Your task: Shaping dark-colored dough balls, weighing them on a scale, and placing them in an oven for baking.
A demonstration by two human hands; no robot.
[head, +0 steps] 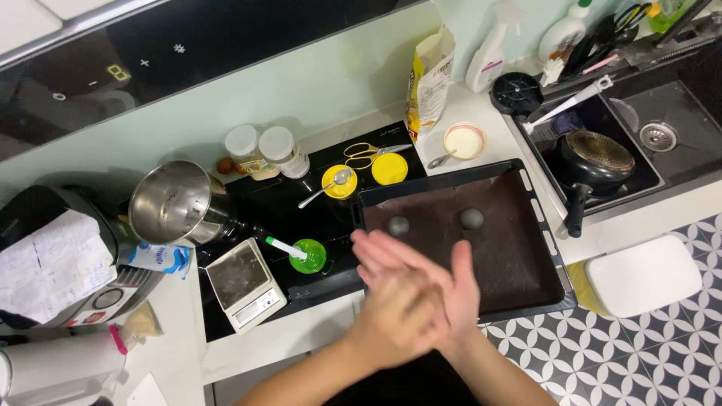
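The left hand point(391, 301) and the right hand point(451, 297) are pressed palm against palm above the near edge of the dark baking tray point(526, 263), with the fingers point(376, 252) of the left hand extended flat and laid across the right palm. Whether a dough portion is enclosed between the palms cannot be told, since the contact area is hidden. Two dark dough balls are seated on the tray's brown liner: one point(398, 225) toward the left end, the other point(471, 218) further right, well apart from each other and just beyond the fingertips. The tray is placed partly on the black cooktop point(286, 203) and partly on the white table point(481, 113). To the left of the hands, a kitchen scale point(244, 284) and a green cup with a white-handled utensil point(308, 257) are positioned; a steel mixing bowl point(177, 201) is tilted behind them. Several risks are judged present. Any piece held between the palms may be flattened by uneven pressure, or dropped past the tray's near rim, as the hands are held at the edge of the tray rather than over its middle. The seated balls may be struck by the extended fingertips. The tray overhangs toward the sink point(647, 143) side and may be displaced if leaned upon.
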